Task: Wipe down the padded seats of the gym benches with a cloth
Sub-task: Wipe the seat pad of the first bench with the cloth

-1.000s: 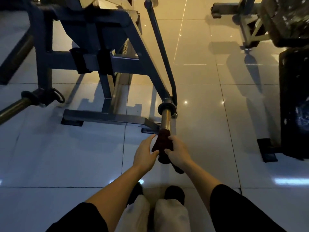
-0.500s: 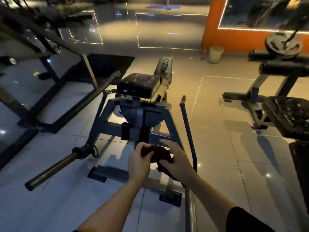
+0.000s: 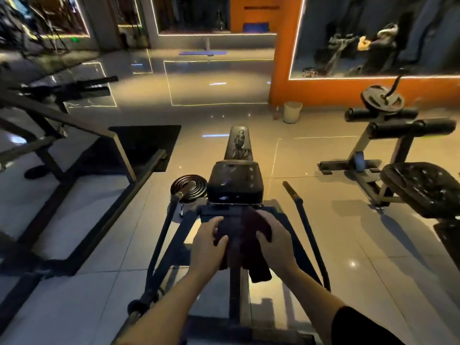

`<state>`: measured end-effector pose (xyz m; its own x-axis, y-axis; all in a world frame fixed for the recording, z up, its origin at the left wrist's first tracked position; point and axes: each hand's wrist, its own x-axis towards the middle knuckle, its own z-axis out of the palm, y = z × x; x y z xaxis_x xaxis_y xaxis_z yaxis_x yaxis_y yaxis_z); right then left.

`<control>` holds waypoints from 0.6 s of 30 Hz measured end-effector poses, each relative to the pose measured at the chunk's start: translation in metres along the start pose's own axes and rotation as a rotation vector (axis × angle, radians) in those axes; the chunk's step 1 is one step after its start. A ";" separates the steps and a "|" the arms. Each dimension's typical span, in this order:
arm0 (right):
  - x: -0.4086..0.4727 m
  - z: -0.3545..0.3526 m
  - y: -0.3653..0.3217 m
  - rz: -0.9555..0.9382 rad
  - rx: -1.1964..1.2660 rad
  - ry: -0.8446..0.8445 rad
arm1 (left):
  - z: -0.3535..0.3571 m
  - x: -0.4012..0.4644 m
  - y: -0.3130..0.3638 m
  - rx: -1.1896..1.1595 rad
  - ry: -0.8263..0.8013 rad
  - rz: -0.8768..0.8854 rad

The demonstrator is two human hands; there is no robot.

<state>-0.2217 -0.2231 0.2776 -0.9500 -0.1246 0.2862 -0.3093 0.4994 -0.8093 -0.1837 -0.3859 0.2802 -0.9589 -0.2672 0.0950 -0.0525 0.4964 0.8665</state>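
Note:
A dark maroon cloth hangs bunched between both of my hands, above the steel frame of the machine in front of me. My left hand grips its left side and my right hand grips its right side, one corner dangling below. Just beyond the hands sits the machine's worn black padded seat, with a narrow cracked back pad behind it. The cloth is apart from the seat. A second black padded bench seat stands at the right.
A loaded weight plate sits left of the seat. The machine's angled bars flank my hands. A steel rack frame and black mat fill the left. A white bin stands by the orange wall.
My view lifted from the floor and bar end to the machine's seat. Both hands carried the cloth off the bar sleeve and up toward the padded seat.

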 end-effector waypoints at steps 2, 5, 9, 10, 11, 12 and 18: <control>0.012 0.005 0.007 0.097 -0.048 0.024 | -0.001 0.017 -0.004 0.060 -0.013 0.040; 0.033 0.018 0.024 0.211 -0.079 0.020 | 0.006 0.044 -0.014 0.149 -0.066 0.075; 0.065 0.048 0.043 0.257 -0.116 0.004 | 0.015 0.079 -0.040 0.288 -0.129 0.110; 0.074 0.055 0.047 0.263 -0.120 0.025 | 0.016 0.089 -0.046 0.314 -0.137 0.109; 0.082 0.062 0.050 0.273 -0.128 0.058 | 0.017 0.098 -0.053 0.343 -0.145 0.108; 0.089 0.069 0.054 0.286 -0.137 0.099 | 0.017 0.109 -0.060 0.371 -0.153 0.112; 0.118 0.101 0.074 0.332 -0.212 0.261 | 0.024 0.152 -0.097 0.496 -0.186 0.194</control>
<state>-0.3605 -0.2879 0.1998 -0.9453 0.2774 0.1715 0.0502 0.6435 -0.7638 -0.3307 -0.4547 0.1988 -0.9947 -0.0044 0.1031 0.0483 0.8629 0.5031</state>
